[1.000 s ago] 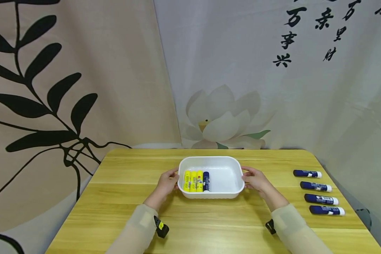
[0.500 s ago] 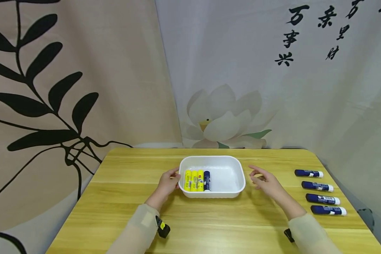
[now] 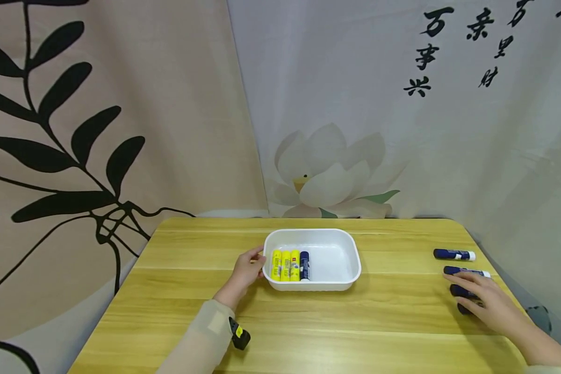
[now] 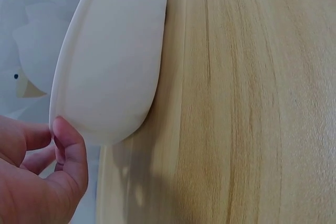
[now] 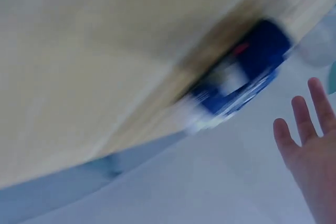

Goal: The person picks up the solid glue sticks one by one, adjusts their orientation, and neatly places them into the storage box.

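Observation:
My left hand [image 3: 246, 271] pinches the left rim of a white plastic tray [image 3: 334, 249], thumb and fingers on either side of the edge in the left wrist view. Inside, at the tray's left end, three yellow glue sticks [image 3: 285, 266] stand in a row with one navy glue stick [image 3: 304, 266] beside them. At the right, my right hand [image 3: 491, 304] hovers with spread fingers over several navy glue sticks [image 3: 454, 254] with white caps, partly hiding the nearer ones. The right wrist view shows blurred navy sticks [image 5: 247, 66] away from the straight fingertips.
A wooden table [image 3: 378, 332] carries everything. Its right edge runs close by the white caps of the navy sticks. Behind hangs a curtain [image 3: 182, 104] printed with leaves, a lotus and black characters. A black wrist camera [image 3: 239, 335] sits on the left sleeve.
My right hand has let go of the tray's right side and moved right, over the navy glue sticks. The left hand and the tray have stayed in place.

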### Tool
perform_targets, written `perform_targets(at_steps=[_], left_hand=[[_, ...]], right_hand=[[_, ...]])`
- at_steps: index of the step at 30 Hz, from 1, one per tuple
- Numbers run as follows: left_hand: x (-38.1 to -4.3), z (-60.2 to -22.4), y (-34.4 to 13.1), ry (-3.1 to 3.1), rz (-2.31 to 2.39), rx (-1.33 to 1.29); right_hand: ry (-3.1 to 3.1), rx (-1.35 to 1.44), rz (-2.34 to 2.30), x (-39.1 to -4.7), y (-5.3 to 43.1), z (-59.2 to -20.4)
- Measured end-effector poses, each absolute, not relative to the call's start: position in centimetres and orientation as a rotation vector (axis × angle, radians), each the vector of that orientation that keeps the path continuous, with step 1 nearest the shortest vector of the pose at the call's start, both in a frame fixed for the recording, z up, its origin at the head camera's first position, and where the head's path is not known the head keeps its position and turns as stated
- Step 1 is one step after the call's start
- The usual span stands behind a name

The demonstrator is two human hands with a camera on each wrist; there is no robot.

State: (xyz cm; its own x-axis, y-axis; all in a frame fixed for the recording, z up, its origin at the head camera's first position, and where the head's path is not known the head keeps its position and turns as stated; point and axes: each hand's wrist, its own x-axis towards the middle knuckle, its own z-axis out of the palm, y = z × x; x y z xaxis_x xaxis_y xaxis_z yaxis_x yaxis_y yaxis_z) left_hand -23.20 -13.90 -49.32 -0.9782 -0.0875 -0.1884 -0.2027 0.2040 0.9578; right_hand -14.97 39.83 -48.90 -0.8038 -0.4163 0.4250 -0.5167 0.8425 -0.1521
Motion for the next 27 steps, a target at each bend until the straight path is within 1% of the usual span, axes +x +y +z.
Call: perform_targets(at_steps=[4,8,11,15,27], left_hand=[[-23.3,-49.6,-14.0,2.358,1.904,-0.295],[-23.3,-49.6,-14.1,2.356,1.901,-0.289],[-23.3,-49.5,-14.0,2.359,1.899,-0.281],[-23.2,-49.4,-14.0,2.361,1.896,-0.279],[-23.1,-49.2,-14.1,2.371,1.865,-0.288]], right_hand=[[-2.688,0.671,0.230,-14.1,42.8,-50.1],[-2.788,0.620,0.115,-13.5,44.4,-50.8],[-2.806,0.638,0.081,-13.3,45.1,-51.2],[-2.785,0.706,0.038,-13.4,45.2,-51.7],[-2.709,0.761,0.042,-13.6,44.7,-51.8]])
